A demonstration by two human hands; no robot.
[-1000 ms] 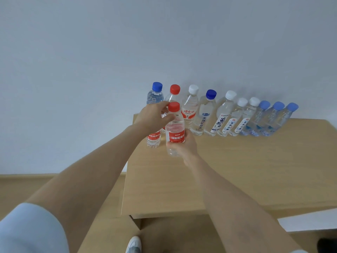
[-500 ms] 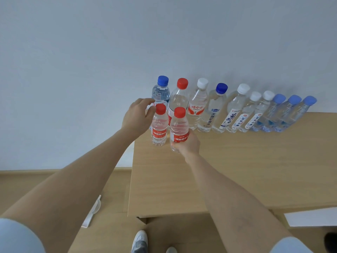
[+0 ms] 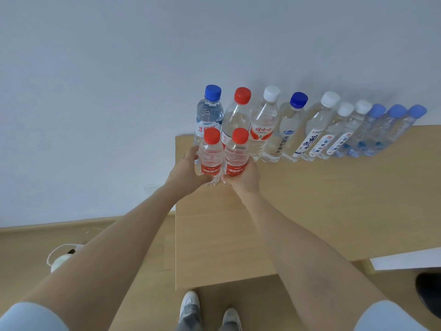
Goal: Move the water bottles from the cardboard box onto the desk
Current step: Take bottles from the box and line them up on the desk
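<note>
Two small red-capped bottles with red labels stand side by side near the desk's (image 3: 310, 211) far left corner. My left hand (image 3: 188, 173) grips the left small bottle (image 3: 210, 158) low on its body. My right hand (image 3: 245, 179) grips the right small bottle (image 3: 236, 157) the same way. Behind them a row of several water bottles (image 3: 288, 130) lines the wall, with blue, red and white caps. The cardboard box is out of sight.
The white wall rises straight behind the bottle row. Left of the desk the wooden floor holds a white corded object (image 3: 60, 258). My shoes (image 3: 191, 306) show below the desk's near edge. A dark object (image 3: 429, 295) sits at the lower right.
My left hand has come down from the cap area and closed round the left small bottle. The two small bottles now stand close together, and my view has shifted nearer.
</note>
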